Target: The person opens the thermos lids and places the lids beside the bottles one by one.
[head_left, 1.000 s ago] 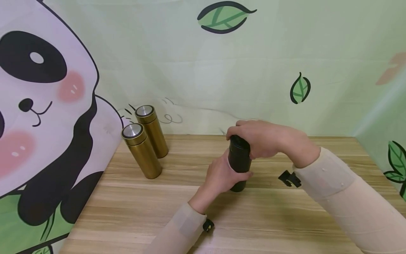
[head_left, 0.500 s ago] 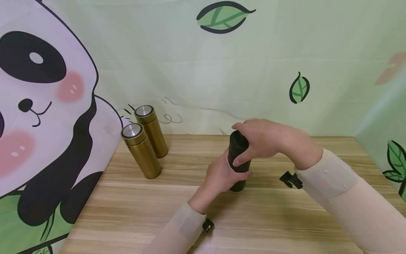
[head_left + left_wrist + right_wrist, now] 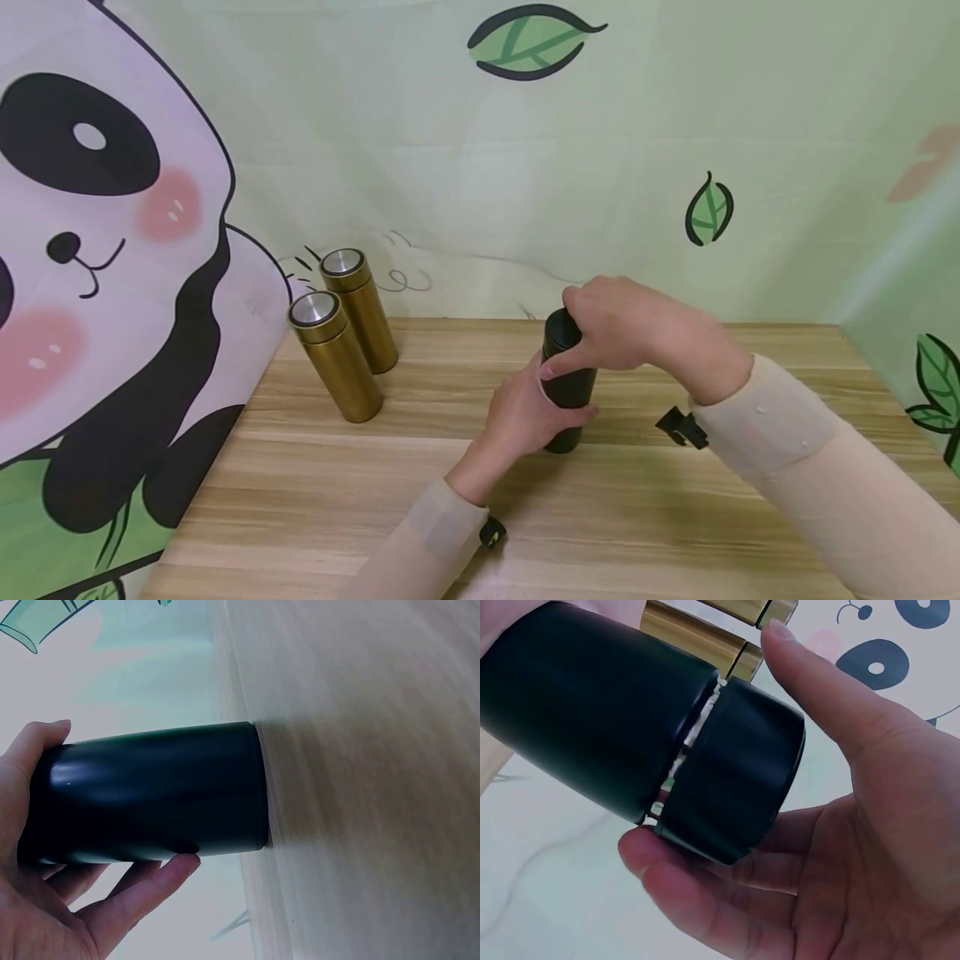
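Note:
A black vacuum flask (image 3: 573, 388) stands upright on the wooden table, its base on the tabletop in the left wrist view. My left hand (image 3: 523, 410) grips the flask body, thumb on one side and fingers on the other. Around the top is my right hand (image 3: 633, 323), loosely spread about the black lid (image 3: 735, 772). In the right wrist view the thumb is apart from the lid, while the fingers lie close along its other side. A thin bright band shows between lid and body (image 3: 592, 712).
Two gold flasks (image 3: 336, 358) with silver-topped lids stand at the left, one behind the other. The wooden table (image 3: 337, 517) meets a pale green backdrop (image 3: 465, 192) printed with leaves and a panda.
My right hand has shifted from over the lid's top to its right side, uncovering the lid, and its thumb has come round to the front. The left hand and flask stay put.

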Motion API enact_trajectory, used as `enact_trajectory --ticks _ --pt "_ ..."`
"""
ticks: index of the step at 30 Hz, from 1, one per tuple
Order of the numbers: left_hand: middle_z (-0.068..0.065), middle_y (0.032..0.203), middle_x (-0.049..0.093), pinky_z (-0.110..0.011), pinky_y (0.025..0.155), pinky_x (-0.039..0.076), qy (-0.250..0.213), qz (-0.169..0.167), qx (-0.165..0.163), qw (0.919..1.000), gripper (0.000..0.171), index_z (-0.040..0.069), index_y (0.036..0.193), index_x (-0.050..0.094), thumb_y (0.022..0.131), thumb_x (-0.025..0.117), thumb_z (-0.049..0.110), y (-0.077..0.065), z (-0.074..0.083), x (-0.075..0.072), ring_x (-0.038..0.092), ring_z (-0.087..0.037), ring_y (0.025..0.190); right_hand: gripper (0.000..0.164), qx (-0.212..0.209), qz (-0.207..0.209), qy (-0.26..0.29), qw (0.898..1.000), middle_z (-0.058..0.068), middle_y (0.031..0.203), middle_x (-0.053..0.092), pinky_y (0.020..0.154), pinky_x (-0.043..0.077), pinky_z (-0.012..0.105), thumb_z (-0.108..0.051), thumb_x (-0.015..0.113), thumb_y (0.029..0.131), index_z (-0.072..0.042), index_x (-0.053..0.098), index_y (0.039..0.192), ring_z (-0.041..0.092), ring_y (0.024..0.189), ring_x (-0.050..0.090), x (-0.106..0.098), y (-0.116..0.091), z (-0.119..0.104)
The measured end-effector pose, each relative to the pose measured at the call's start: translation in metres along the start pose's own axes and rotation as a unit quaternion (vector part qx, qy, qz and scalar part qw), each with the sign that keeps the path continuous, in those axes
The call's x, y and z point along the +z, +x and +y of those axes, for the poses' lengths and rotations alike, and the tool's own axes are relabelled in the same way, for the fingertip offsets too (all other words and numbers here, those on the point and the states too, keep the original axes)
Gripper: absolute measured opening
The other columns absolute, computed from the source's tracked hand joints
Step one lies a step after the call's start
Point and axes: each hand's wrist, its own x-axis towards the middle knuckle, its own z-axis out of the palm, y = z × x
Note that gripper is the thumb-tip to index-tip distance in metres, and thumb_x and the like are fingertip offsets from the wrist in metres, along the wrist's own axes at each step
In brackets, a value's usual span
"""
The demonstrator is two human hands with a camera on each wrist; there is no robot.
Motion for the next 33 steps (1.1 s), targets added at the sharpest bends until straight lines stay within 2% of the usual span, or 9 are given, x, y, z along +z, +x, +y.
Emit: enact_trajectory --ticks 9,16,24,33 --pt "0.0 0.125 0.072 -0.039 0.087 0.054 -0.003 -0.002 0.0 1.0 0.085 0.028 0.149 0.045 0.078 0.086 0.052 -0.0019 0.0002 -0.0009 0.069 -0.021 0.108 0.06 0.017 0.004 -0.02 1.0 0.006 0.085 0.065 0.067 0.051 0.033 -0.058 0.079 0.084 -0.003 0.064 0.102 0.022 0.075 0.062 0.0043 0.0042 -0.0075" --pt "0.0 0.124 0.072 -0.038 0.086 0.054 0.001 -0.005 -0.002 1.0 0.083 0.027 0.147 0.047 0.078 0.086 0.052 -0.0016 0.0018 -0.0011 0.069 -0.021 0.107 0.052 0.022 0.03 -0.017 0.999 0.006 0.082 0.066 0.063 0.051 0.033 -0.055 0.083 0.079 -0.007 0.068 0.091 0.023 0.073 0.062 0.0046 0.0047 -0.0084" --pt "-0.002 0.122 0.073 -0.037 0.084 0.055 0.01 -0.008 0.007 0.9999 0.082 0.024 0.145 0.047 0.078 0.085 0.054 -0.0017 0.0008 -0.0014 0.071 -0.022 0.104 0.049 0.017 0.007 -0.007 1.0 0.006 0.088 0.065 0.066 0.051 0.032 -0.048 0.085 0.08 -0.006 0.066 0.096 0.024 0.079 0.062 0.0021 0.0046 -0.008" --pt "-0.002 0.119 0.073 -0.037 0.081 0.054 0.018 -0.005 0.004 0.9998 0.084 0.026 0.146 0.047 0.078 0.085 0.055 -0.0016 0.0002 -0.0011 0.071 -0.022 0.1 0.049 -0.016 -0.004 -0.025 1.0 0.006 0.094 0.065 0.076 0.053 0.037 -0.039 0.087 0.081 -0.004 0.065 0.106 0.024 0.088 0.061 0.0011 0.0032 -0.008"
